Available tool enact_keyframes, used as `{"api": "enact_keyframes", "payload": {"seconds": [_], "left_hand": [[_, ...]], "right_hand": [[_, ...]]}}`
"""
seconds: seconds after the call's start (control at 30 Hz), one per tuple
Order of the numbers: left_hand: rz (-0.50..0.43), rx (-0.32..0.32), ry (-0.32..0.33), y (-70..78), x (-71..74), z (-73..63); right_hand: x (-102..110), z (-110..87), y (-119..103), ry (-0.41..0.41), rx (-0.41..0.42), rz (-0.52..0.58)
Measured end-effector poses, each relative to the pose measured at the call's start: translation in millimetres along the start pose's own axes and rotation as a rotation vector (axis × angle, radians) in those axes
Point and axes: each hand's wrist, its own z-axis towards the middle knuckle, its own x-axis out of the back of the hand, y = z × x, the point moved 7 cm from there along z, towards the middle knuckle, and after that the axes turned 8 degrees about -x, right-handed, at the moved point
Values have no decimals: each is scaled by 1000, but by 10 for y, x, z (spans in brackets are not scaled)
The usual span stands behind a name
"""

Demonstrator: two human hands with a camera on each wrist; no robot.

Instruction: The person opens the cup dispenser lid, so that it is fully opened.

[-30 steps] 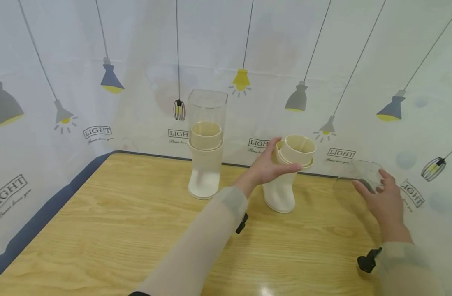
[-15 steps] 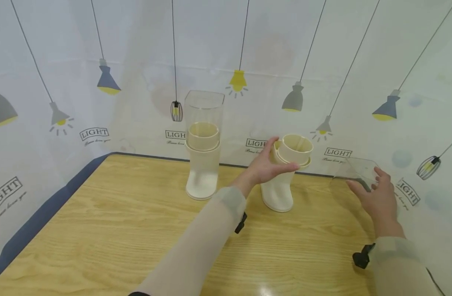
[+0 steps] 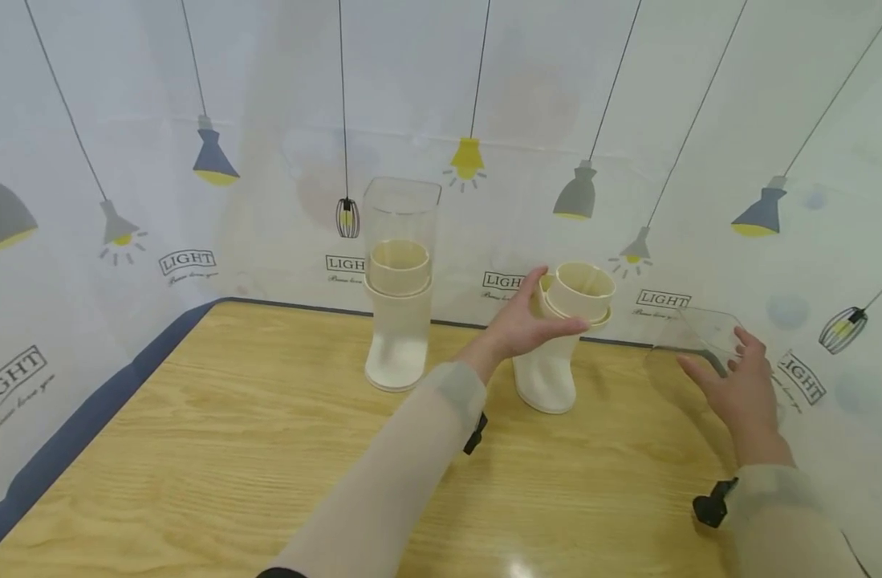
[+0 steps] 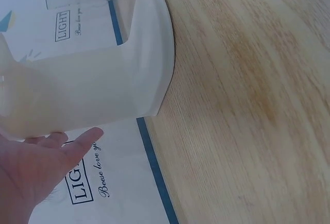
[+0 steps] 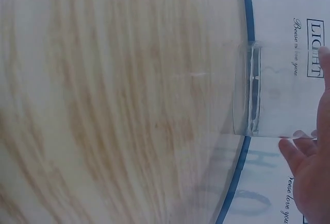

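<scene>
The left hand (image 3: 516, 327) grips a boot-shaped stand (image 3: 545, 376) near its top; off to its right, the right hand (image 3: 745, 393) holds a container (image 3: 709, 327). The stand is smooth cream, the container see-through.

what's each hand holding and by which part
The left hand grips the topless stand by its upper part, around the rim; the right hand holds the clear container by its sides.

Wood-grain tbl (image 3: 195, 449); pale backdrop (image 3: 274, 88) w/ lamp prints (image 3: 467, 158), "LIGHT" txt (image 3: 188, 261); blue strip (image 3: 72, 438) btwn.
</scene>
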Motion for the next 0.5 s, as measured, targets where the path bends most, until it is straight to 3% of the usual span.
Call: {"api": "enact_keyframes", "payload": {"seconds": [0.3, 0.5], "left_hand": [[-2, 2, 9, -29, 83, -94], [49, -66, -13, 30, 212, -322]], "right_hand": [[31, -26, -6, -44, 20, -24], [185, -156, -150, -19, 74, -47]]}}
